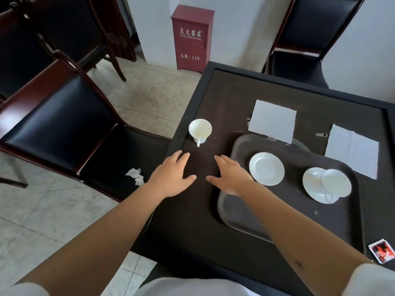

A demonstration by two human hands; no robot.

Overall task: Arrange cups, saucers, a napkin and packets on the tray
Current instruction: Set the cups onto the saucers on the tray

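Note:
A dark tray [241,212] lies on the dark table [224,99]. On it sit an empty white saucer [266,168] and a second saucer [312,184] with a white cup [336,182] on it. Another white cup [200,129] stands off the tray near the table's left edge. Two white napkins [272,120] [352,150] lie behind the tray. A red packet [382,252] lies at the right edge. My left hand [173,176] is flat and empty below the loose cup. My right hand [230,175] is spread over the tray's left rim, holding nothing.
A black-cushioned chair [64,120] stands left of the table with a crumpled tissue [135,176] on its seat. Another chair [299,60] is behind the table. A red fire-extinguisher box [191,39] stands against the wall.

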